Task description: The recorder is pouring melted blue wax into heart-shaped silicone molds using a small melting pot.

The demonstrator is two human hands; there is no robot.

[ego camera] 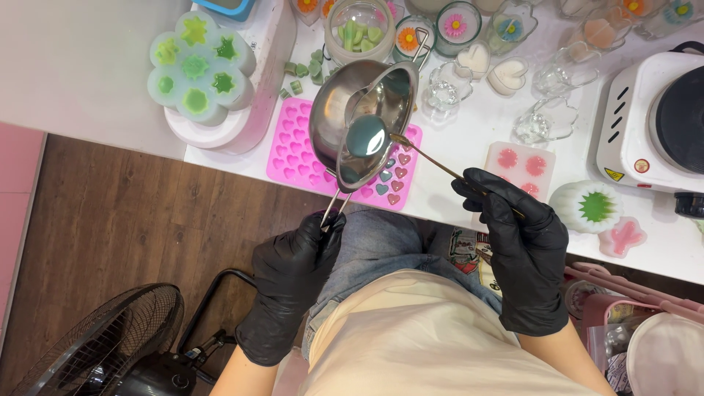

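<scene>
The left hand (293, 275), in a glossy black glove, has its grip clenched around the thin wire handle of a small steel melting pot (363, 117). The pot is tilted over a pink silicone mould (293, 150) of small heart-shaped cavities, which lies flat on the white surface (469, 132). A pool of dark teal liquid wax (367, 136) gathers at the pot's lower lip (the polished bowl mirrors it in a second patch). Some hearts near the mould's right end are already filled with teal and pink.

The right hand (517, 238), gloved alike, has its grip pinched on a slender brass-coloured stick (433, 161), whose tip touches the pot's rim just beside the wax.

Behind the pot stand a glass jar of green wax chunks (359, 33) and clear heart-shaped glass cups (506, 73). To the left a translucent flower-shaped mould (198, 66) holds green star shapes; at right sits a white hot plate (653, 125).
</scene>
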